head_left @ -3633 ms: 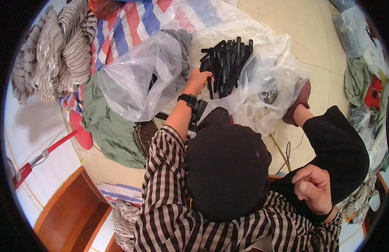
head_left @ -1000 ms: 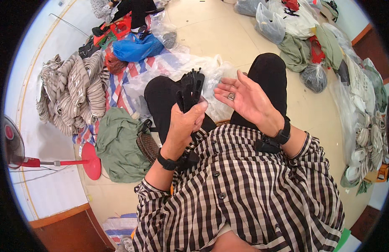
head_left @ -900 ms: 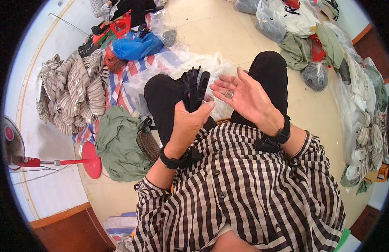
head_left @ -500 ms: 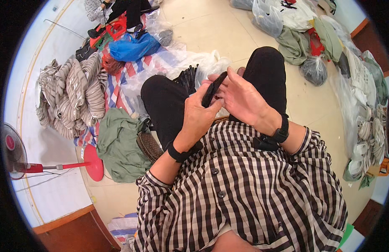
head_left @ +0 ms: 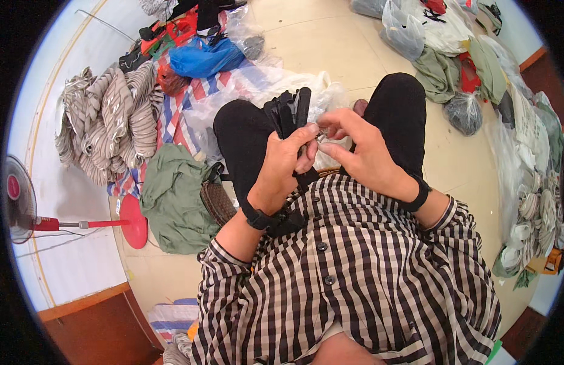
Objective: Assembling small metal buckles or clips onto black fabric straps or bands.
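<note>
My left hand (head_left: 281,163) is closed around a black fabric strip (head_left: 302,103), whose flat end stands up above the thumb. Just behind it, between my knees, is a bundle of similar black strips (head_left: 281,115), partly hidden by the hand. My right hand (head_left: 368,152) meets the left fingertips, its thumb and fingers curled in a pinch. Something small and shiny shows between the two hands, too small to name. Both wrists wear black bands.
White plastic sheeting (head_left: 330,91) lies beyond my knees. To the left are a green cloth (head_left: 172,204), striped bundles (head_left: 114,115), a blue bag (head_left: 206,59) and a red-based fan (head_left: 134,222). Plastic bags (head_left: 403,30) and a dark-filled bag (head_left: 463,114) sit at the right.
The black strip has turned from slanting across between my hands to upright in my left hand. My right hand has gone from spread fingers to a curled pinch. The view has shifted slightly.
</note>
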{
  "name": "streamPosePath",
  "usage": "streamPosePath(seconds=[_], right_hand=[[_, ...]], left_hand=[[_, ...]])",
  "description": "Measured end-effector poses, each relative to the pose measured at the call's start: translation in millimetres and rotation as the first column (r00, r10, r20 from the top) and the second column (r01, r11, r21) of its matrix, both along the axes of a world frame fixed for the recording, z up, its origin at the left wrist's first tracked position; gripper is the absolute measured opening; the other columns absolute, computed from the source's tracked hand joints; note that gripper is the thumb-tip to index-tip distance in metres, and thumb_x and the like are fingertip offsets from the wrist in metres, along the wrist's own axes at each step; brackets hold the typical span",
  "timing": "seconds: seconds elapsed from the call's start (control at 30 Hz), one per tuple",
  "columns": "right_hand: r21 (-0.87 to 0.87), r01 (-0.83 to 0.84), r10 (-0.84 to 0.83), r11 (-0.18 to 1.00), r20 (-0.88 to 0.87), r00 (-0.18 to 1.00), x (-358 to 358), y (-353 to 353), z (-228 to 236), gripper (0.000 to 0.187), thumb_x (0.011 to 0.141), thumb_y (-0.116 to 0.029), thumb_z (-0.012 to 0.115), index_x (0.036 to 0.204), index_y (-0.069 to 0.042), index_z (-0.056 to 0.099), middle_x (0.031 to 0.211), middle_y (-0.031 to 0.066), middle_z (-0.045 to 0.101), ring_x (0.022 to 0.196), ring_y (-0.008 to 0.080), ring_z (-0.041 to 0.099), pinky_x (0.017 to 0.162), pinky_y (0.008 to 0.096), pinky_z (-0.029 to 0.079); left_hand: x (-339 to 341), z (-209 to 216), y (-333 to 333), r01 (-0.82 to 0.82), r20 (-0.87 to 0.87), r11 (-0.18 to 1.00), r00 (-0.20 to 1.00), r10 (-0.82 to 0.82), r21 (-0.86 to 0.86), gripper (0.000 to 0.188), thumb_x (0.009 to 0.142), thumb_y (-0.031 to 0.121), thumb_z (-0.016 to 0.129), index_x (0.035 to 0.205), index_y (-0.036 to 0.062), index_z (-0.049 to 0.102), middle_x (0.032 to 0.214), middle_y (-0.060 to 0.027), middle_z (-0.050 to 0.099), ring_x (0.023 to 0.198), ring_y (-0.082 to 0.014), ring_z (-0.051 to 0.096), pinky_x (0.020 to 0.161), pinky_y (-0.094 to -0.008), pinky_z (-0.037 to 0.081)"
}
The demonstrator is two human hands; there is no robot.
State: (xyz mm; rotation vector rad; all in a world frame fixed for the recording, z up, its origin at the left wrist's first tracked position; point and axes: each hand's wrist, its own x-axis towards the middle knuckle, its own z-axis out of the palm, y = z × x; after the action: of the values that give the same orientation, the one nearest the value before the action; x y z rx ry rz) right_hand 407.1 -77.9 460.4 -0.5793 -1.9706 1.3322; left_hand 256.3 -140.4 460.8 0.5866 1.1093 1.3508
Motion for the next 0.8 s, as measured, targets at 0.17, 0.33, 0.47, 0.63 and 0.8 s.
streamPosePath(seconds=[0.17,0.33,0.47,0.63,0.8], right_hand=[[0.267,0.114,-0.113,0.957,-0.02,0.993,-4,-5,-3,0.028,0.076,-0.004,0.064,0.102,0.0,0.055,0.072,0.0113,0.059,0.062,0.02,0.06,0.058,0.0277,0.049],[0.363,0.137,-0.137,0.922,-0.026,0.99,-6,-3,-6,0.027,0.076,-0.002,0.063,0.101,0.0,0.055,0.072,0.0112,0.059,0.063,0.019,0.06,0.058,0.0274,0.048],[0.213,0.137,-0.134,0.967,-0.032,0.991,-3,-6,-6,0.023,0.078,0.0,0.06,0.101,0.0,0.056,0.072,0.0098,0.059,0.064,0.0161,0.059,0.059,0.0265,0.048],[0.156,0.148,-0.142,0.977,-0.047,0.989,0,-6,-10,0.02,0.078,0.0,0.059,0.098,0.001,0.058,0.072,0.009,0.059,0.065,0.0131,0.058,0.062,0.025,0.048],[-0.268,0.064,-0.102,0.961,-0.132,0.986,15,13,-5,0.02,0.081,-0.001,0.057,0.101,0.002,0.06,0.072,0.0022,0.059,0.066,0.0066,0.055,0.06,0.0212,0.046]], left_hand=[[2,2,-3,-0.036,0.097,0.999,0.995,0.038,-0.023,0.027,0.083,0.019,0.059,0.061,0.0045,0.054,0.048,0.0006,0.045,0.036,-0.0059,0.035,0.036,-0.0205,0.026],[0,4,-3,-0.014,0.128,1.0,0.992,0.016,-0.014,0.015,0.086,0.016,0.056,0.076,0.0046,0.055,0.051,0.0023,0.045,0.035,-0.0041,0.032,0.036,-0.019,0.026],[0,3,-2,0.015,0.088,0.999,0.996,-0.012,-0.029,0.016,0.086,0.016,0.056,0.075,0.0042,0.055,0.051,0.0014,0.046,0.035,-0.0045,0.033,0.036,-0.0189,0.026],[-7,-12,-9,0.114,-0.148,0.984,0.985,-0.093,0.135,0.01,0.083,0.01,0.054,0.083,0.0,0.054,0.061,-0.0016,0.049,0.044,-0.0045,0.036,0.04,-0.0192,0.027],[-2,3,-16,0.12,-0.255,0.977,0.964,-0.072,0.178,0.018,0.085,0.013,0.05,0.082,-0.0019,0.059,0.053,0.0003,0.047,0.041,-0.0046,0.034,0.042,-0.0205,0.026]])
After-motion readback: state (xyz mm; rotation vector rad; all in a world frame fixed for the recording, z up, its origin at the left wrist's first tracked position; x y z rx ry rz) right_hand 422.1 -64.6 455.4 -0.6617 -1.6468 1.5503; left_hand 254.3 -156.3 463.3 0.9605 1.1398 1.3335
